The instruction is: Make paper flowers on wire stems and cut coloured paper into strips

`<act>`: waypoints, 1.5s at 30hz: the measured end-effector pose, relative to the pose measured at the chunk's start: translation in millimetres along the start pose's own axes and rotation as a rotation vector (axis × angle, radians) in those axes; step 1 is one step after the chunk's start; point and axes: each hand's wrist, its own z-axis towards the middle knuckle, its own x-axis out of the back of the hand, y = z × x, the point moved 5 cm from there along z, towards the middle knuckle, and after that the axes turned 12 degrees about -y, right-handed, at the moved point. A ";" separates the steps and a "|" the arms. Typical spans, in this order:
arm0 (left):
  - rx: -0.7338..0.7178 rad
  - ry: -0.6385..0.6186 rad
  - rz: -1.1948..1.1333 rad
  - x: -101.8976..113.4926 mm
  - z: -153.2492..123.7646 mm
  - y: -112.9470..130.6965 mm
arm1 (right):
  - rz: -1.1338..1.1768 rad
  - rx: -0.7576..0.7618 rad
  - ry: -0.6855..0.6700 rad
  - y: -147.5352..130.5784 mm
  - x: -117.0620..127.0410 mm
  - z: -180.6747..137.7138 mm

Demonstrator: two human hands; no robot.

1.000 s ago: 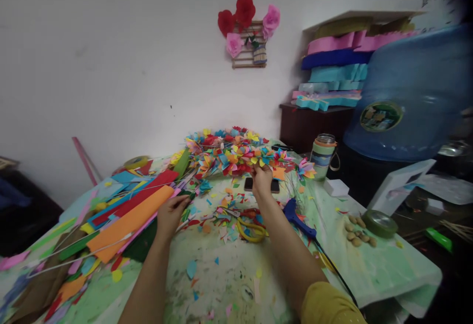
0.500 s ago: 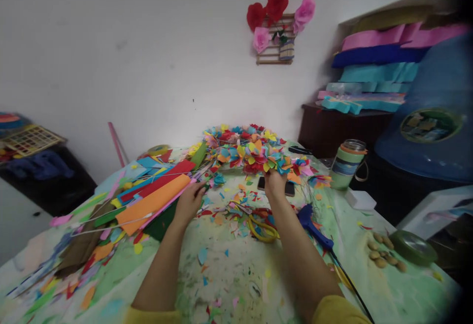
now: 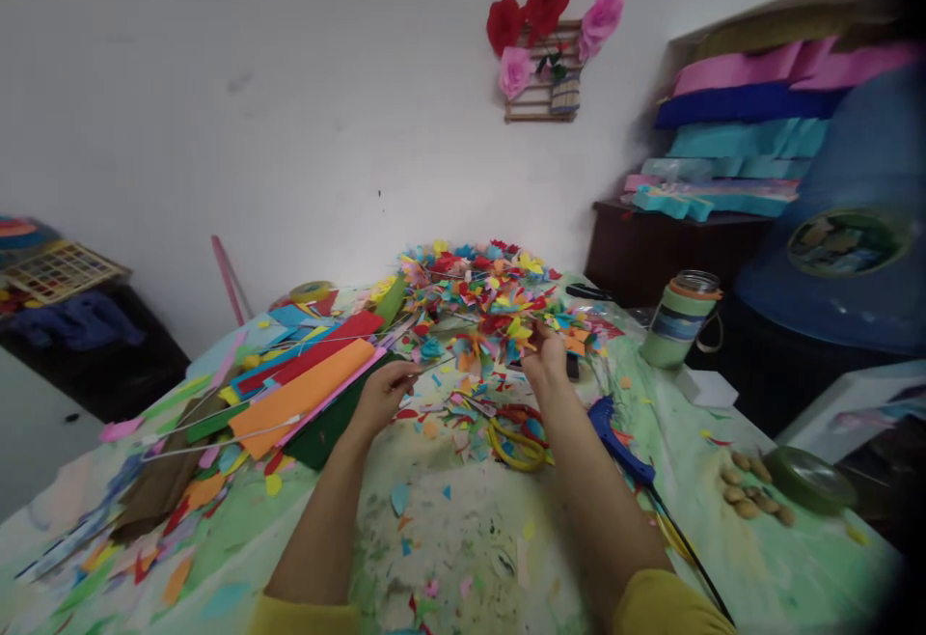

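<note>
In the middle of the table lies a heap of small multicoloured paper flowers [image 3: 477, 273]. My left hand [image 3: 383, 396] is closed in a pinch on a thin wire [image 3: 436, 365], which runs right toward the blossoms. My right hand [image 3: 548, 360] has its fingers closed at the near right side of a paper flower garland [image 3: 499, 334], partly hiding the grip. Behind that hand a dark phone [image 3: 572, 366] shows in part. Yellow-handled scissors [image 3: 517, 447] lie among paper scraps just below the garland.
Coloured paper sheets [image 3: 304, 389] are piled on the left. On the right are a blue glue gun [image 3: 618, 442] with its cord, a green bottle [image 3: 678, 321], a white block [image 3: 707, 389], several peanut-like brown pieces [image 3: 748, 490] and a green tape roll [image 3: 808, 481]. Scraps cover much of the tablecloth.
My left hand has shifted slightly right, and the wire in it now shows. My right hand has turned and moved slightly, and flowers now hang lower and further left between the hands.
</note>
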 end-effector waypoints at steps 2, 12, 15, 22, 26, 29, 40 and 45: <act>0.016 -0.011 0.031 1.4 -0.7 -2.5 | -0.006 0.001 -0.002 -1.5 3.4 0.9; 0.197 -0.026 0.005 6.0 -2.0 -25.1 | -0.075 0.123 -0.082 -15.2 -5.3 -3.1; 0.237 0.031 -0.081 8.3 -2.8 -28.0 | -0.068 0.126 -0.114 -12.1 -8.2 -1.3; 0.293 0.071 -0.261 6.1 -2.3 -26.0 | 0.015 0.142 -0.152 -5.7 -15.3 -4.0; 0.320 0.081 -0.292 6.4 -2.3 -22.0 | 0.046 0.145 -0.143 -3.9 -18.3 -7.5; 0.323 0.102 -0.309 8.4 -2.6 -22.3 | 0.058 0.145 -0.131 -3.4 -19.7 -9.1; 0.379 0.073 -0.421 3.8 -5.1 -48.2 | -0.045 -0.011 -0.072 16.2 -17.6 -12.1; 0.411 0.068 -0.420 13.2 -9.0 -59.0 | -0.095 -0.105 -0.027 35.3 -16.3 -18.3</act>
